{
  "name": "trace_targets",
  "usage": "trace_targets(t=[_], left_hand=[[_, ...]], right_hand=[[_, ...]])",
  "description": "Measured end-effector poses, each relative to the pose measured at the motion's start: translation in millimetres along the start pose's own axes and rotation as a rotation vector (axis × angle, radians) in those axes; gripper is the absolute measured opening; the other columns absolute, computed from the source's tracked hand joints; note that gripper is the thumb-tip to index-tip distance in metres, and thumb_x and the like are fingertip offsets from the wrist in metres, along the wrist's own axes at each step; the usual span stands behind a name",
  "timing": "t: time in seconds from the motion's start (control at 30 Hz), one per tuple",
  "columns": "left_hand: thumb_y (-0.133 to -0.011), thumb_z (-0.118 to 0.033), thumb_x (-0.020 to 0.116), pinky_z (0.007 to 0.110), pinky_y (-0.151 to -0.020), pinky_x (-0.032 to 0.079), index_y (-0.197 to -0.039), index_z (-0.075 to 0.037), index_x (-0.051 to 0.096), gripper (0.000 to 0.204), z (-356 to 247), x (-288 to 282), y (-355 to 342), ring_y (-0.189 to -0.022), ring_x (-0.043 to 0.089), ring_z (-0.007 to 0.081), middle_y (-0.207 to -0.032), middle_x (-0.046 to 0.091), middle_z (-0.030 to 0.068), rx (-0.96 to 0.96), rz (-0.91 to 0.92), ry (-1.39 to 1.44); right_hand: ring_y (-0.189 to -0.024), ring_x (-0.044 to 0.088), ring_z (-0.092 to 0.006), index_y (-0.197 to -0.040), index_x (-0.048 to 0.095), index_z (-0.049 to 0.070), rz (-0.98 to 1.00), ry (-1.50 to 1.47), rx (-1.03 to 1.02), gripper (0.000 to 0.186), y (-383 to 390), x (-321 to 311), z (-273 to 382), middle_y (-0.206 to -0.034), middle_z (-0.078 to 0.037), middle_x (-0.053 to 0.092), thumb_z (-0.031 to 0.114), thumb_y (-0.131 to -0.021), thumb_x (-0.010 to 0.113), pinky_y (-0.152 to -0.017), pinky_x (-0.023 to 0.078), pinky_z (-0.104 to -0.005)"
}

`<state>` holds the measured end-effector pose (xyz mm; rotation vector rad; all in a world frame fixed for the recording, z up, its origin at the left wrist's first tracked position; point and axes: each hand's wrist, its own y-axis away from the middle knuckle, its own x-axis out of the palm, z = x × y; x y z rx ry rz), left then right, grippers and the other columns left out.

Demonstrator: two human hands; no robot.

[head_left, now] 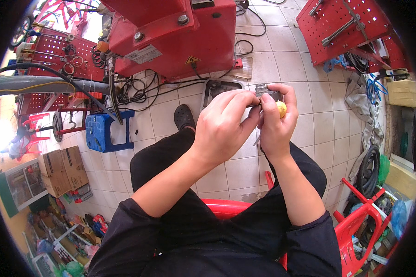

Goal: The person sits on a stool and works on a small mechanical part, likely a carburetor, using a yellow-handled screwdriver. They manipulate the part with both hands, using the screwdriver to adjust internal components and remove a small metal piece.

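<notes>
My right hand [280,121] is closed around a small grey metal part [261,88], whose ridged end sticks up past the fingertips. A yellow rounded piece [281,109] shows between the fingers of that hand; whether it belongs to the metal part I cannot tell. My left hand [226,121] meets it from the left, thumb and fingers pinched together against the part. Whatever sits in that pinch is hidden by the fingers. A thin metallic sliver [257,140] shows just below the two hands.
Ahead stands a big red machine [171,46] with cables on the tiled floor. A dark tray [208,94] lies beyond my hands. At left are a blue stool [101,131] and cardboard boxes [62,171]; at right, a red perforated rack [342,27] and a red chair [360,226].
</notes>
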<state>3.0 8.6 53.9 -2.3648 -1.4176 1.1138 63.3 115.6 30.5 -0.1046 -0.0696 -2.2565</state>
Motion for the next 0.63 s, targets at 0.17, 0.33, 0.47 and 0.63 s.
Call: trace_targets(t=[0.17, 0.33, 0.47, 0.63], left_hand=[[-0.070, -0.005, 0.069, 0.035, -0.070, 0.051, -0.087, -0.003, 0.059, 0.019, 1.7, -0.9, -1.2, -0.081, 0.062, 0.0270, -0.084, 0.064, 0.0087, -0.032, 0.012, 0.028], [-0.070, -0.003, 0.069, 0.035, -0.070, 0.051, -0.087, -0.003, 0.060, 0.019, 6.9, 3.4, 0.1, -0.080, 0.063, 0.0269, -0.084, 0.064, 0.0090, 0.019, -0.057, 0.024], [-0.071, -0.002, 0.068, 0.035, -0.070, 0.051, -0.088, -0.003, 0.060, 0.019, 5.2, 2.4, -0.2, -0.080, 0.063, 0.0272, -0.085, 0.064, 0.0094, -0.003, -0.008, 0.013], [-0.071, -0.001, 0.067, 0.035, -0.071, 0.051, -0.090, -0.003, 0.059, 0.020, 7.2, 5.8, 3.9, -0.081, 0.063, 0.0275, -0.086, 0.064, 0.0100, -0.001, 0.013, 0.025]], right_hand=[[-0.063, 0.046, -0.0030, -0.102, 0.048, 0.000, 0.004, -0.023, 0.002, 0.023, -0.7, 0.5, 0.0, -0.079, -0.001, 0.051, 0.015, -0.086, 0.059, -0.053, 0.040, -0.0179], [-0.065, 0.046, -0.0031, -0.102, 0.049, 0.000, -0.005, -0.007, 0.005, 0.024, -1.3, 1.9, 5.3, -0.079, -0.002, 0.052, 0.015, -0.086, 0.059, -0.055, 0.040, -0.0181], [-0.066, 0.046, -0.0035, -0.102, 0.049, 0.000, 0.004, 0.018, 0.033, 0.025, -2.5, -2.0, 3.0, -0.078, -0.002, 0.052, 0.016, -0.086, 0.059, -0.055, 0.040, -0.0186], [-0.069, 0.051, -0.0052, -0.106, 0.050, 0.001, 0.046, 0.114, 0.008, 0.032, -6.7, -5.0, 11.3, -0.084, -0.005, 0.056, 0.019, -0.083, 0.063, -0.059, 0.042, -0.0177]])
